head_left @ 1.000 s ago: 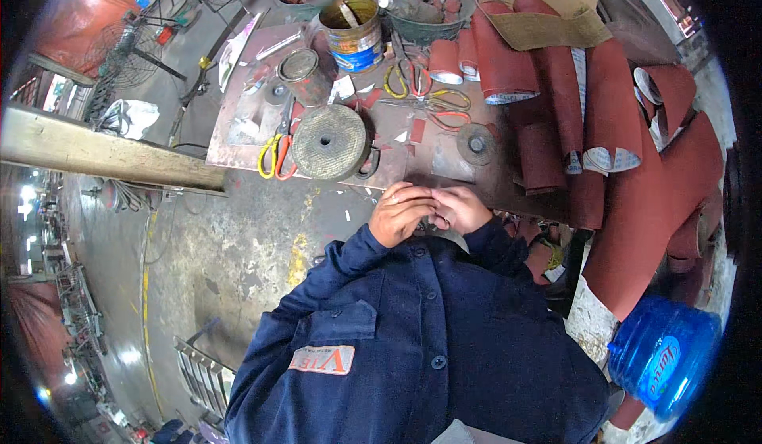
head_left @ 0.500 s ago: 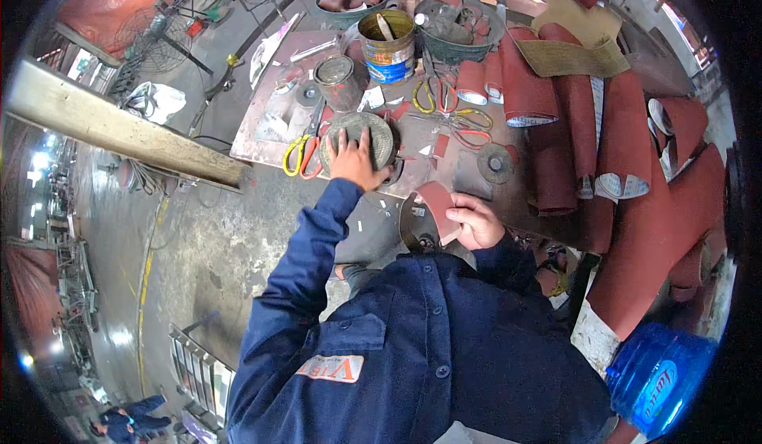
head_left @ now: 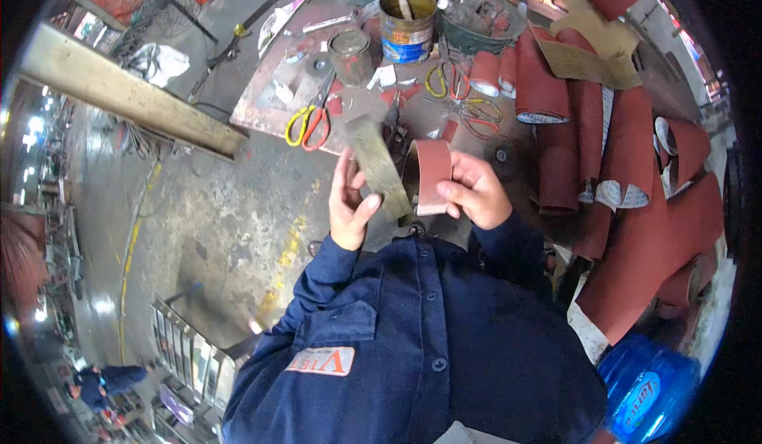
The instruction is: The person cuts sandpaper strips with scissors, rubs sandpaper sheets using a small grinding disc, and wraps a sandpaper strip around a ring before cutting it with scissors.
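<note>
My right hand [head_left: 480, 194] pinches a curled strip of red-brown sandpaper [head_left: 434, 176] between thumb and fingers. Left of it a round greenish-grey wheel [head_left: 379, 170] is tilted up on edge, its broad rim toward me and blurred by motion. My left hand [head_left: 352, 202] is beside that rim with fingers stretched and thumb apart; whether the fingertips touch the wheel is unclear. Scissors with one yellow and one red handle [head_left: 308, 128] lie on the worktable [head_left: 258, 111] beyond my left hand.
More scissors [head_left: 475, 119] lie farther right. A grey can [head_left: 349, 57], a bucket with a brush [head_left: 407, 35] and a dark basin [head_left: 479, 35] stand at the back. Sandpaper rolls [head_left: 559, 166] pile up at right; a blue water jug [head_left: 647, 388] is at lower right.
The wheel, lying flat under my left palm before, is now tilted on edge nearer me. My left hand has drawn back toward me. My right hand has raised the sandpaper strip beside the wheel.
</note>
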Tool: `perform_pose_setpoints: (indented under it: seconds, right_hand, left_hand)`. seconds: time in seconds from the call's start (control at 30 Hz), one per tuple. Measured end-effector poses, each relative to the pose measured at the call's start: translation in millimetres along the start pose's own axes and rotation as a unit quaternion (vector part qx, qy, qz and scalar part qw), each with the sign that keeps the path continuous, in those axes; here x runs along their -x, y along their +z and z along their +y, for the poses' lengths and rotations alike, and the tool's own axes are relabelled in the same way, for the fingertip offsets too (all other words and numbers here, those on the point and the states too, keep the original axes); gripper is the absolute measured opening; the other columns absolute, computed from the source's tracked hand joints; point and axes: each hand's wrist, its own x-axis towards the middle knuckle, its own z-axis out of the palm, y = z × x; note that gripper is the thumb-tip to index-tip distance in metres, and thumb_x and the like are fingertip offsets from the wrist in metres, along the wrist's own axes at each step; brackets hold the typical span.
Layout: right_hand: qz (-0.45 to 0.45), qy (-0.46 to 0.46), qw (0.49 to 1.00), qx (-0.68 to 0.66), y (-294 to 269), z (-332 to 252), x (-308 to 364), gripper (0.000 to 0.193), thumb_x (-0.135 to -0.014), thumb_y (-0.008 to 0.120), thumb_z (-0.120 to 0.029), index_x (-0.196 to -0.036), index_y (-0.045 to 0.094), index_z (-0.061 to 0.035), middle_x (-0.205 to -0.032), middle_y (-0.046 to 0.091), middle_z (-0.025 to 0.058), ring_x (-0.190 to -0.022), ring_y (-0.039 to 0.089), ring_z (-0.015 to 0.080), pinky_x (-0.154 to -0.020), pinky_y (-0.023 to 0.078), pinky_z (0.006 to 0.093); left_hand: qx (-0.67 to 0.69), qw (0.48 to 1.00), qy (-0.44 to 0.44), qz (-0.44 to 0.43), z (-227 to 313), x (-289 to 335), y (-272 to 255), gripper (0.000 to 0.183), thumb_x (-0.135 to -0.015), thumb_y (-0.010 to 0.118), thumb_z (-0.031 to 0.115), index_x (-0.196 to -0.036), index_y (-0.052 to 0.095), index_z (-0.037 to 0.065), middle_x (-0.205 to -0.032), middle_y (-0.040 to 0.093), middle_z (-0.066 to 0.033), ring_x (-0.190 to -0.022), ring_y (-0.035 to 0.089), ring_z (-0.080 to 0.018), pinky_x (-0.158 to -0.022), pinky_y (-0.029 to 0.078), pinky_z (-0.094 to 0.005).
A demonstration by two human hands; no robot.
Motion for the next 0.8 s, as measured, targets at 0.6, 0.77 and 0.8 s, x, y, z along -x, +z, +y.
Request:
perform_pose_setpoints:
  seconds: [0.6,0.77,0.8]
  right_hand:
    - [-0.058,-0.037,0.996,0.056,41,-10,-27,0.028,-0.087,0.065,-0.004,-0.111,0.051,-0.0007,-0.089,0.062,0.0024,-0.063,0.053,0.0050,-0.054,0.042,0.0202]
    - [-0.086,-0.075,0.987,0.116,34,3,-42,0.022,-0.085,0.068,-0.006,-0.101,0.054,-0.0013,-0.082,0.058,-0.0013,-0.070,0.054,0.0027,-0.060,0.044,0.0199]
    - [-0.085,-0.045,0.988,0.119,33,-2,-43,0.020,-0.085,0.068,-0.007,-0.100,0.055,-0.0015,-0.081,0.057,-0.0018,-0.073,0.054,0.0028,-0.064,0.045,0.0204]
  left_hand:
    - [0.024,0.999,0.002,0.044,26,29,-1,0.061,-0.093,0.055,0.009,-0.145,0.025,-0.005,-0.140,0.044,-0.0167,-0.126,0.045,-0.0210,-0.106,0.033,-0.0323]
    - [-0.055,0.996,-0.070,-0.016,30,37,2,0.061,-0.094,0.056,0.013,-0.144,0.025,-0.006,-0.128,0.056,-0.0155,-0.118,0.051,-0.0155,-0.104,0.034,-0.0300]
    - [-0.056,0.996,-0.073,-0.019,29,37,0,0.061,-0.094,0.056,0.013,-0.144,0.025,-0.006,-0.128,0.056,-0.0155,-0.118,0.051,-0.0155,-0.104,0.034,-0.0300]
